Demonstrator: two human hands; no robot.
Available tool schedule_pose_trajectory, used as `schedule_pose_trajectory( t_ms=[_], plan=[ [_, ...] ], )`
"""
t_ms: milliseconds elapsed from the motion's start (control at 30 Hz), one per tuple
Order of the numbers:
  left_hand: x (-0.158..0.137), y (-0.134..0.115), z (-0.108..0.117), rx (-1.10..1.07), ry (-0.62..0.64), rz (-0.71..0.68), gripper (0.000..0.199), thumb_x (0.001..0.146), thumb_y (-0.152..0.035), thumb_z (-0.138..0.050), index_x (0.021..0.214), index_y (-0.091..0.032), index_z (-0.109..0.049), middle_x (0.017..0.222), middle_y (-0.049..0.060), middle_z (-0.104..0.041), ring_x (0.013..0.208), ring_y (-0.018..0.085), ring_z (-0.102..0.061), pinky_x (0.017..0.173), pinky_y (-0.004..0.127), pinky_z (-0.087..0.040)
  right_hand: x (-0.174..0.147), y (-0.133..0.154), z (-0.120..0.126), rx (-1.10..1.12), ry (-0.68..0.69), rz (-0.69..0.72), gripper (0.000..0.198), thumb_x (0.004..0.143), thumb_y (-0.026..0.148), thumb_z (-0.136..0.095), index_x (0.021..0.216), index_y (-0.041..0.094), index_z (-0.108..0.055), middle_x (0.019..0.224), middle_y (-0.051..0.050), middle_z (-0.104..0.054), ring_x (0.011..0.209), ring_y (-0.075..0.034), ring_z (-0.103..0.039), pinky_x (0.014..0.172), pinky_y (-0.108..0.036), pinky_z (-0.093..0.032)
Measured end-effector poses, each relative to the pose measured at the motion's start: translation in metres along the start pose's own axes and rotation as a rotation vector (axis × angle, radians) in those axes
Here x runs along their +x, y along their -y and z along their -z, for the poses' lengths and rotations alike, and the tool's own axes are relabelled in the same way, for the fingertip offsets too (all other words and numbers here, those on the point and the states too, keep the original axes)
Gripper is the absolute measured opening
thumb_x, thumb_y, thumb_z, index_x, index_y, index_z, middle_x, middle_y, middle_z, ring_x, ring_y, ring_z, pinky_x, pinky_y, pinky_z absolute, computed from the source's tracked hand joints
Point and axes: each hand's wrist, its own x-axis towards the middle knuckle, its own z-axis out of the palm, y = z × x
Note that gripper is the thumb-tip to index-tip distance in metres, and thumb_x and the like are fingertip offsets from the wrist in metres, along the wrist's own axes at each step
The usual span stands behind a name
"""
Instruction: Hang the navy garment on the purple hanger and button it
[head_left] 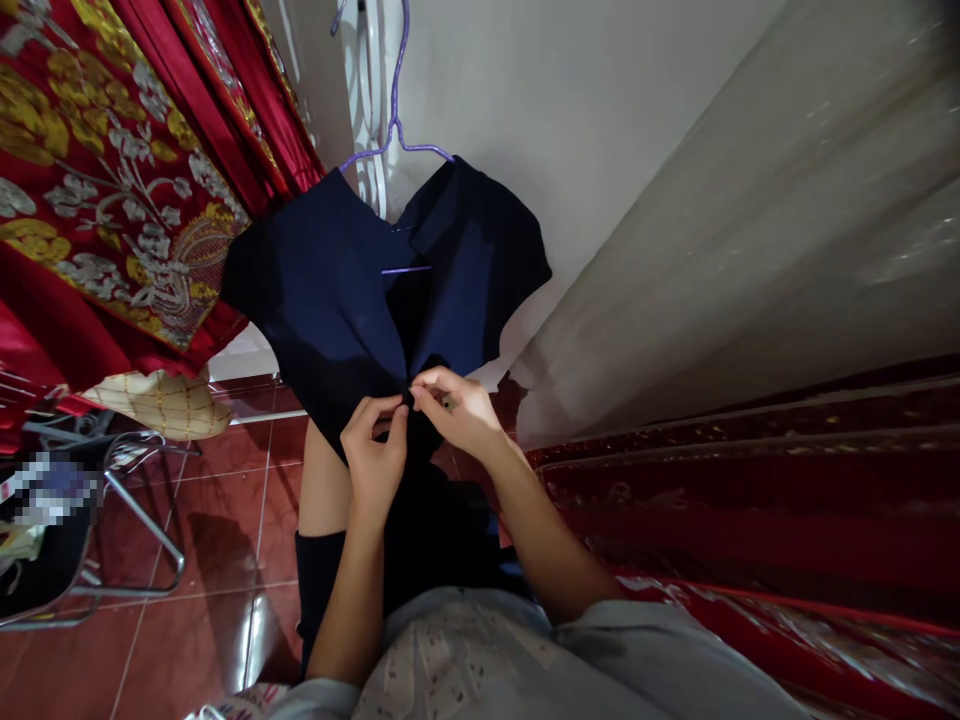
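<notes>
Head view: just below its lengthwise neck opening [409,305], the navy garment [322,280] is being pinched by left hand [375,450] and right hand [461,412].

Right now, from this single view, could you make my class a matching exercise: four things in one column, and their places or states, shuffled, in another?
Things
1. dark navy-blue cloth garment
2. thin purple hanger
3. red cloth with gold and silver floral embroidery
4. black-seated chair with a metal frame

Places or states
A. at lower left, on red floor tiles
B. supporting the shoulders of item 1
C. pinched at its front by the left hand and right hand
D. hanging at upper left

Right pairs: 1-C; 2-B; 3-D; 4-A.
</notes>
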Motion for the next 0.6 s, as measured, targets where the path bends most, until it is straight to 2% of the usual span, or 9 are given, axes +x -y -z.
schedule_pose_trajectory(
  t_ms=[133, 200, 300, 367, 433, 533, 600],
  plan=[
    [0.003, 0.002, 0.001, 0.026, 0.028, 0.027, 0.009, 0.094, -0.021, -0.066, 0.097, -0.018, -0.074, 0.090, 0.005, -0.067, 0.083, 0.015, -0.068, 0.067, 0.020, -0.057, 0.031, -0.007, 0.010, -0.124, 0.023, 0.221, 0.020, 0.100, 0.037, -0.056, 0.092, 0.020, -0.064, 0.073, 0.001, -0.065, 0.060, -0.011, -0.059, 0.061, -0.025, -0.045],
    [0.005, 0.001, 0.001, 0.038, 0.065, 0.022, 0.008, 0.094, -0.020, -0.065, 0.093, -0.018, -0.072, 0.089, 0.004, -0.066, 0.082, 0.015, -0.067, 0.066, 0.020, -0.055, 0.063, -0.006, 0.020, -0.169, -0.022, 0.355, 0.023, 0.102, 0.038, -0.052, 0.093, 0.019, -0.062, 0.074, 0.000, -0.064, 0.063, -0.012, -0.060, 0.064, -0.026, -0.045],
    [0.004, 0.002, -0.004, 0.055, 0.166, 0.026, 0.007, 0.094, -0.017, -0.064, 0.090, -0.018, -0.070, 0.089, 0.004, -0.064, 0.081, 0.015, -0.066, 0.067, 0.021, -0.054, 0.127, 0.004, 0.040, -0.223, -0.174, 0.497, 0.031, 0.105, 0.046, -0.046, 0.097, 0.020, -0.060, 0.081, -0.003, -0.065, 0.071, -0.015, -0.063, 0.073, -0.030, -0.050],
    [0.003, 0.005, -0.008, 0.044, 0.242, 0.041, 0.007, 0.094, -0.016, -0.063, 0.088, -0.018, -0.067, 0.088, 0.003, -0.064, 0.080, 0.015, -0.066, 0.068, 0.022, -0.053, 0.165, 0.013, 0.052, -0.240, -0.265, 0.509, 0.037, 0.105, 0.054, -0.043, 0.101, 0.020, -0.059, 0.084, -0.005, -0.065, 0.078, -0.018, -0.065, 0.081, -0.033, -0.053],
    [0.003, 0.009, -0.013, 0.019, 0.310, 0.043, 0.009, 0.095, -0.017, -0.062, 0.086, -0.017, -0.064, 0.087, 0.003, -0.063, 0.080, 0.015, -0.065, 0.070, 0.022, -0.053, 0.187, 0.022, 0.056, -0.230, -0.281, 0.515, 0.040, 0.104, 0.058, -0.043, 0.103, 0.021, -0.059, 0.084, -0.005, -0.064, 0.082, -0.019, -0.066, 0.085, -0.035, -0.054],
    [0.012, 0.012, -0.015, 0.009, 0.433, -0.010, 0.005, 0.097, -0.017, -0.061, 0.092, -0.018, -0.063, 0.092, 0.004, -0.065, 0.087, 0.016, -0.066, 0.078, 0.026, -0.055, 0.186, 0.032, 0.052, -0.111, -0.268, 0.448, 0.036, 0.103, 0.055, -0.049, 0.100, 0.021, -0.058, 0.078, -0.003, -0.060, 0.077, -0.017, -0.064, 0.079, -0.032, -0.055],
    [0.029, 0.005, -0.013, 0.031, 0.479, -0.086, 0.004, 0.098, -0.020, -0.061, 0.101, -0.019, -0.064, 0.101, 0.006, -0.067, 0.095, 0.019, -0.067, 0.087, 0.031, -0.056, 0.172, 0.038, 0.046, 0.066, -0.242, 0.288, 0.030, 0.103, 0.048, -0.053, 0.095, 0.020, -0.058, 0.070, 0.000, -0.055, 0.064, -0.012, -0.058, 0.065, -0.026, -0.051]
  ],
)
